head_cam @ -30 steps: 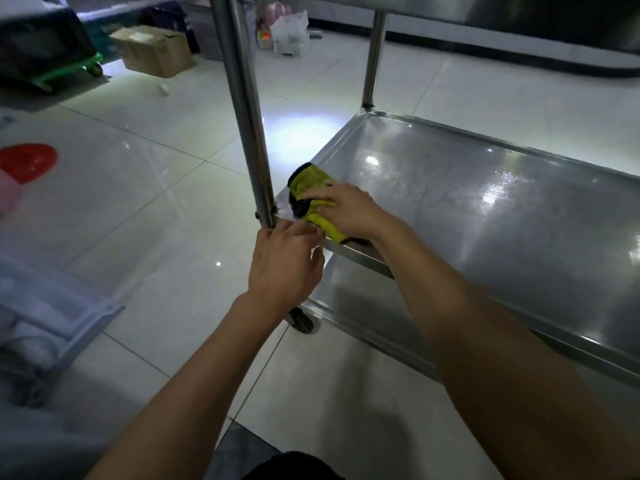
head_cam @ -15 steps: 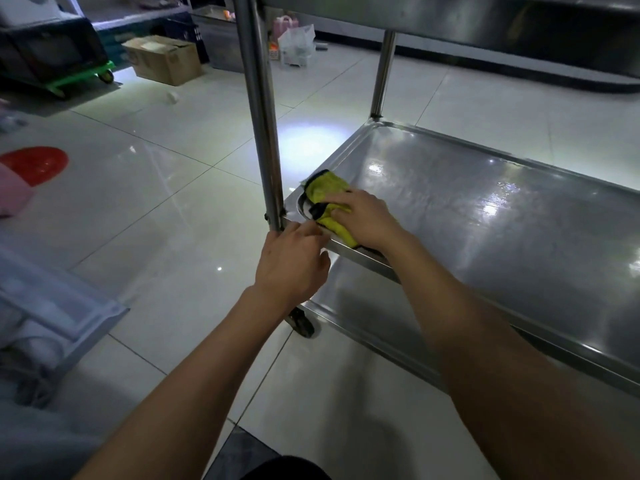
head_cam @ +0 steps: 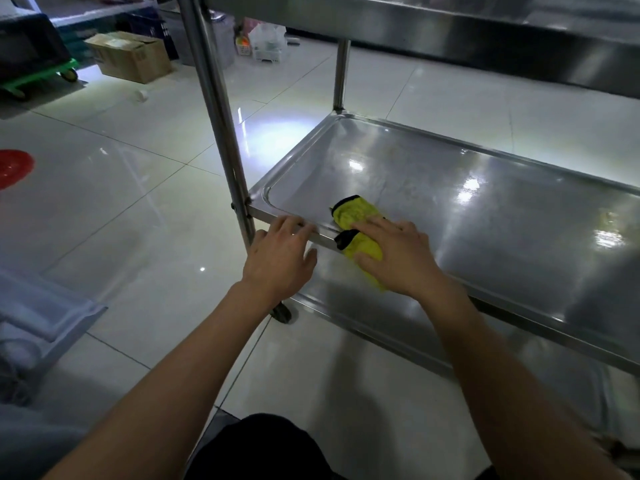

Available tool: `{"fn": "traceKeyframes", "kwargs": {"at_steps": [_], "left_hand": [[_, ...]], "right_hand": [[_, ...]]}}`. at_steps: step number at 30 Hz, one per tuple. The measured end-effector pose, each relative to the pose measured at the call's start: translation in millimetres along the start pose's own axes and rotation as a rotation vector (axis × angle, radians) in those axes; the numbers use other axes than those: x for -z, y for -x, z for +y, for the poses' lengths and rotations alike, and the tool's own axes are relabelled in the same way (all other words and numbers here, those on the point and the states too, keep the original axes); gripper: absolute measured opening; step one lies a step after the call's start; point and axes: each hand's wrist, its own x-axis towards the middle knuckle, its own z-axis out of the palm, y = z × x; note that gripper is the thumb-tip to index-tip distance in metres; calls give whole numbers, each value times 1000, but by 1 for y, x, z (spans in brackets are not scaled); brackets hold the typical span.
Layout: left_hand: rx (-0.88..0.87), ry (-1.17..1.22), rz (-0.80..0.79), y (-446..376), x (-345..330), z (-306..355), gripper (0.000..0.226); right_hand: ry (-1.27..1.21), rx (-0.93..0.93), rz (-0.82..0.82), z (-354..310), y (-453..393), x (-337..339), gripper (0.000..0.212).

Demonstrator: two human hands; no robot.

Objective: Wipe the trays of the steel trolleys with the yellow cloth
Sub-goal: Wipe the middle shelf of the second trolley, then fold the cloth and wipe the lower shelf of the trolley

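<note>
The left hand [head_cam: 278, 259] grasps the near rim of the middle tray [head_cam: 485, 216], fingers hooked over the edge and thumb below it, just right of the near-left post [head_cam: 221, 133]. The right hand [head_cam: 398, 254] lies flat and released on the cloth [head_cam: 356, 213], pressing it with straight fingers against the near edge of the tray. The cloth is yellow with a dark trim, bunched, part on the tray floor and part draped over the rim toward the person. The two hands are near each other, not touching. The tray shines with light patches to the right of the cloth. A lower tray [head_cam: 363, 317] shows beneath it, with a castor [head_cam: 282, 311] at the near-left corner, and an upper tray [head_cam: 450, 26] crosses the top of the view. On the tiled floor [head_cam: 138, 220], far left, stand a cardboard box [head_cam: 130, 57] and a green dolly [head_cam: 38, 76]; a red disc [head_cam: 14, 166] lies at the left edge.
</note>
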Motion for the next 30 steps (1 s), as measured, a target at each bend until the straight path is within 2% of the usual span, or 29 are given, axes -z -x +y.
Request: {"fn": "traceKeyframes", "kwargs": {"at_steps": [9, 15, 20, 24, 30], "left_hand": [[-44, -36, 16, -1, -3, 13, 44], [72, -1, -115, 16, 35, 9, 46], [214, 7, -312, 54, 109, 4, 44], [327, 42, -372, 85, 183, 2, 49], [471, 47, -410, 118, 310, -2, 50]], "right_hand": [[-90, 70, 180, 6, 13, -9, 55], [-208, 37, 121, -38, 6, 9, 55], [-218, 94, -54, -101, 18, 58, 51], [-316, 108, -133, -151, 41, 116, 49], [-295, 161, -204, -224, 62, 217, 48]]}}
